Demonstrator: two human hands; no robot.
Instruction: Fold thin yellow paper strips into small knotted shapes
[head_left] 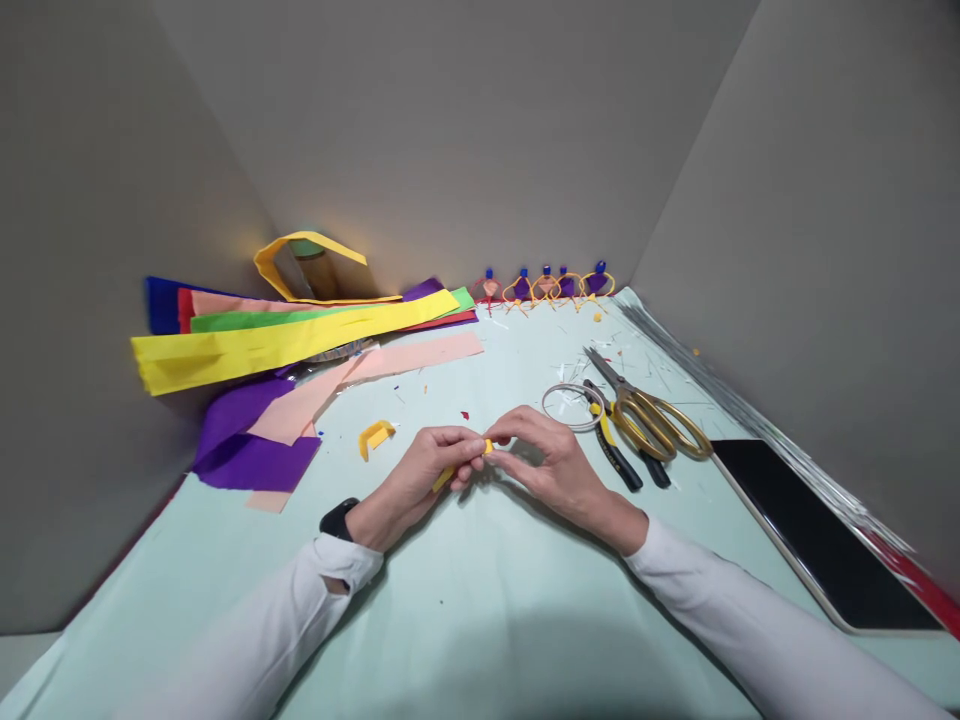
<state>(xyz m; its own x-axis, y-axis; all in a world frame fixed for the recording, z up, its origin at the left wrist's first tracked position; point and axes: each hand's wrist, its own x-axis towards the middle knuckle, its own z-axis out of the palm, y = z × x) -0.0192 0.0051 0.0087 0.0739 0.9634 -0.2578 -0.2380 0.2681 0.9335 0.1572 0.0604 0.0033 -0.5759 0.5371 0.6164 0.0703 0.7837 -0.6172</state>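
My left hand (pixel 439 462) pinches a small yellow-orange paper strip (pixel 444 478), part of which shows below its fingers. My right hand (pixel 551 462) meets it at the middle, its thumb and forefinger closed on the small yellow end (pixel 488 447) of the piece. The fingers hide most of the strip. Left of my hands, a folded orange-yellow paper piece (pixel 375 437) lies on the pale green cloth.
Paper strips, a yellow one (pixel 285 340) on top, lie at the back left above purple paper (pixel 259 440). Scissors (pixel 645 415), pliers (pixel 616 452), a wire ring (pixel 551 405) and a tablet (pixel 817 530) are right. Small looped figures (pixel 547 285) stand behind.
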